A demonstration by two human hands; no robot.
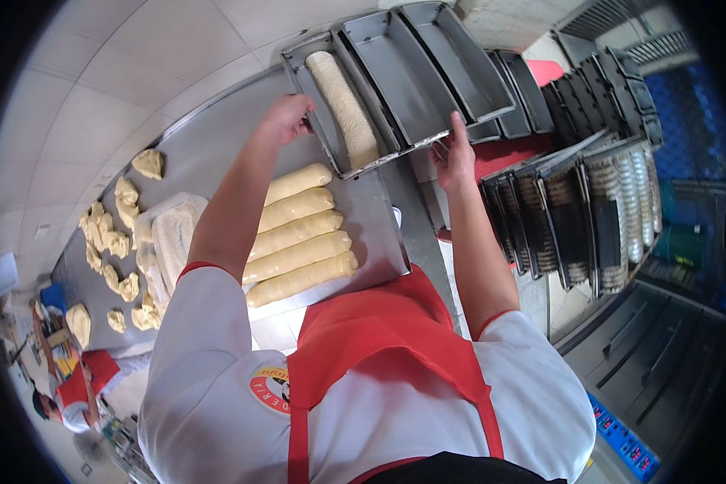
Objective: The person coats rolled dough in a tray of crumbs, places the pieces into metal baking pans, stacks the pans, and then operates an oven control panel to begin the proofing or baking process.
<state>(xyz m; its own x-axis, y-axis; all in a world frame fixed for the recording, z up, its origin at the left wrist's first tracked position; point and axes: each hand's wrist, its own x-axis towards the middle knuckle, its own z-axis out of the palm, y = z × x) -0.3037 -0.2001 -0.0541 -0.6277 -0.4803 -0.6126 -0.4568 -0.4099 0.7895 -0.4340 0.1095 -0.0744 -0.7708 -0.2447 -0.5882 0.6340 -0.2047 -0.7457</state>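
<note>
A grey metal set of three joined loaf pans (pixel 399 74) sits over the far right of the steel table. In its left pan lies one long dough log (pixel 343 109) with a pale, crumb-like coating; the other two pans hold nothing. My left hand (pixel 287 121) is closed on the left side of the pan set, its fingertips partly hidden. At the front right corner my right hand (pixel 456 155) grips the set, thumb up along the edge and fingers curled beneath. Several smooth, uncoated dough logs (pixel 298 242) lie side by side below the pans, near my left forearm.
A clear plastic tub (pixel 173 234) of pale crumbs stands on the steel table (pixel 218 121), partly behind my left arm. Rough dough pieces (pixel 105 230) are scattered at the left. More loaf pans (pixel 573 210) are stacked at the right. Another person (pixel 89 387) is at the far left.
</note>
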